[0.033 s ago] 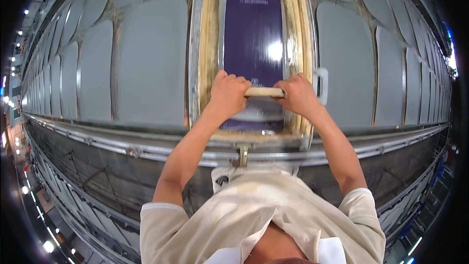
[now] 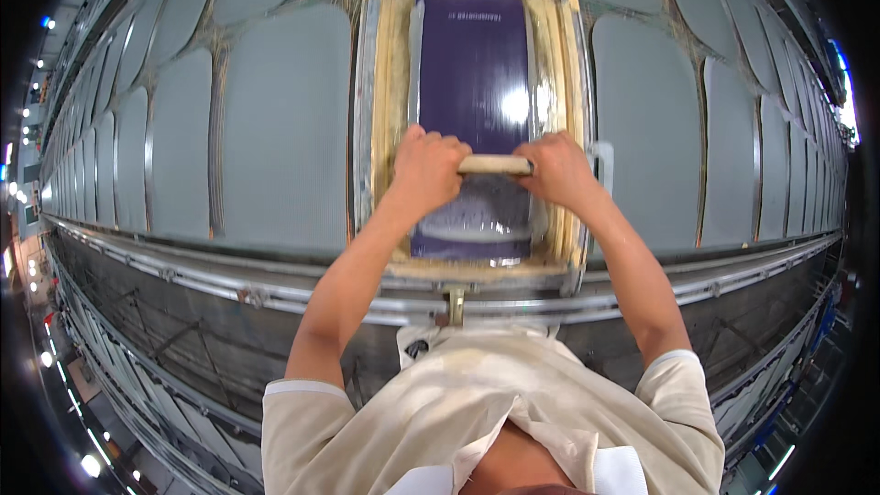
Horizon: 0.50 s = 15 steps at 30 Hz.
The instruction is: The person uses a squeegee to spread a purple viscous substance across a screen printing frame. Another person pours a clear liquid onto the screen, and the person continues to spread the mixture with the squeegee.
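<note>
A screen-printing frame [image 2: 370,92] with a pale, tape-edged border lies across the long table in front of me. Its middle is a glossy purple panel [image 2: 472,64]. Both fists grip a squeegee [image 2: 495,165] by its pale wooden bar, which lies crosswise over the panel's near half. My left hand [image 2: 429,165] is closed round the bar's left end, and my right hand [image 2: 557,168] round its right end. On the near side of the bar shows a greyish, wet-looking patch [image 2: 477,206], with a purple strip nearest me. The squeegee's blade cannot be made out.
Rows of grey panels [image 2: 284,119] with rounded corners cover the table on both sides of the frame. A white handle-like piece [image 2: 603,172] stands at the frame's right side. Metal rails [image 2: 275,298] run along the table's near edge, with a metal bracket [image 2: 456,305] below the frame.
The squeegee and both hands have moved slightly away from me over the panel, and more of the greyish patch shows. The frame appears a little lower in the view.
</note>
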Each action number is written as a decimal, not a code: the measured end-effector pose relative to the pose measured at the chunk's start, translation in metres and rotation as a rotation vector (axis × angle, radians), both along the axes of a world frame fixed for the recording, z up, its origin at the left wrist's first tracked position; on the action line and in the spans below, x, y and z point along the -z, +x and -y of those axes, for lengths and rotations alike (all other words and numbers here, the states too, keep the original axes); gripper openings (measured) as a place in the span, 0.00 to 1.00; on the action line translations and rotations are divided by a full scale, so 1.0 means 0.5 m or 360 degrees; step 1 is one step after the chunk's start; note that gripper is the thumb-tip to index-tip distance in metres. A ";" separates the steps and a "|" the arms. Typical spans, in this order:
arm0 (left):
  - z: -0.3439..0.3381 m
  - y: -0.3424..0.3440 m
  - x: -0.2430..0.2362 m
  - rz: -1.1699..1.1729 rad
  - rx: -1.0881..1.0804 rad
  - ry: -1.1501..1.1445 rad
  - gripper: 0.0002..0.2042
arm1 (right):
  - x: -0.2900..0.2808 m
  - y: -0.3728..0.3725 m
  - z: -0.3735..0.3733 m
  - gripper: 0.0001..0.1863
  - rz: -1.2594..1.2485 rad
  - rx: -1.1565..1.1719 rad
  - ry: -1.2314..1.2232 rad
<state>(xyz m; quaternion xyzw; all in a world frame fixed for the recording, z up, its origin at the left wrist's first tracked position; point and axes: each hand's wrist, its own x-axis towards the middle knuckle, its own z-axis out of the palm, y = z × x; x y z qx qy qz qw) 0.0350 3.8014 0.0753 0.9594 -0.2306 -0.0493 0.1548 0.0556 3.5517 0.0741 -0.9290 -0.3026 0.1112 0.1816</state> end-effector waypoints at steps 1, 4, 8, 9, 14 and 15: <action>-0.002 0.071 0.008 0.0031 -0.0001 0.0014 0.11 | 0.010 0.078 -0.003 0.11 0.0050 -0.0017 0.0041; -0.009 0.291 0.004 0.0129 -0.0029 0.0111 0.12 | 0.005 0.306 -0.016 0.14 0.0144 0.0032 0.0034; -0.010 0.536 -0.009 0.0257 -0.0095 0.0257 0.18 | 0.023 0.552 -0.024 0.18 0.0128 0.0144 0.0044; -0.020 0.583 0.007 0.0319 -0.0048 0.0246 0.18 | 0.016 0.591 -0.035 0.19 0.0066 0.0193 -0.0027; -0.024 0.671 0.031 0.0136 -0.0076 0.0117 0.19 | 0.032 0.670 -0.036 0.23 -0.0014 0.0201 -0.0035; -0.023 0.661 0.037 0.0148 -0.0098 0.0116 0.19 | 0.039 0.658 -0.038 0.23 0.0004 0.0194 -0.0032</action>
